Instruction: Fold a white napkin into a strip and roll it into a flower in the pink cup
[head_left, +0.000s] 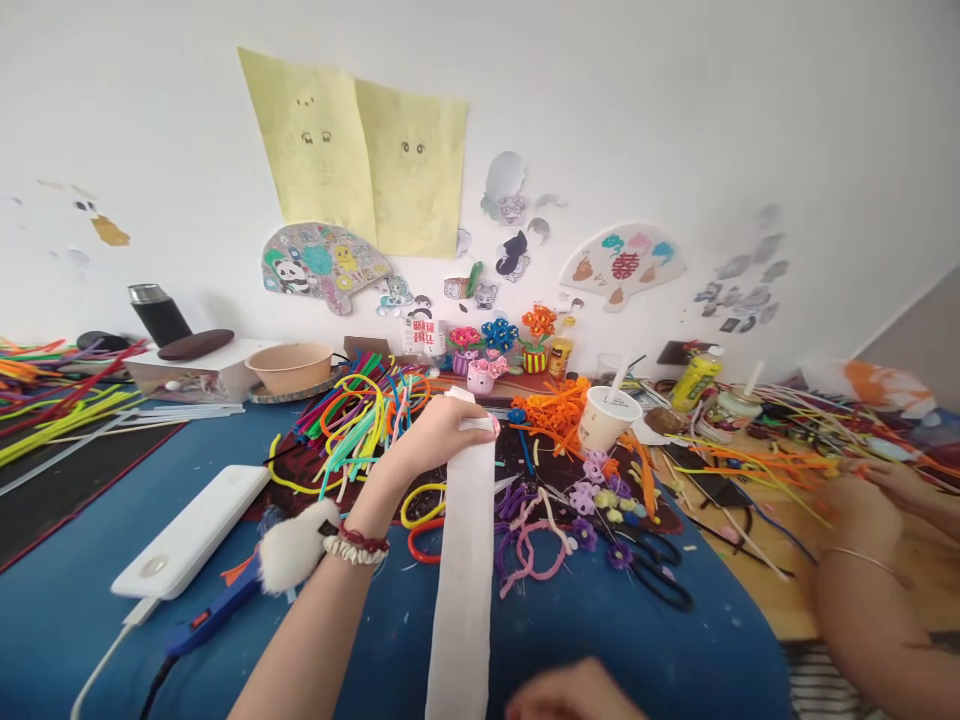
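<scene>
My left hand point(442, 435) is closed on the upper end of a long white paper strip point(463, 580), thumb and fingers pinching it. The strip hangs toward me down past the bottom edge of the view. My right hand point(577, 692) is low at the bottom edge, right of the strip, blurred and partly cut off, its fingers unclear. Left of the strip lie scissors with a yellow and red handle point(424, 540). To its right are pink and purple pipe-cleaner loops point(536, 545) and black-handled scissors point(664, 575).
A white power bank point(191, 530) and a blue glue gun point(214, 612) lie on the left. Pipe cleaners point(367, 420), a paper cup point(607, 420) and small flower pots point(480, 372) stand farther back. Another person's hands point(862, 500) work at the right.
</scene>
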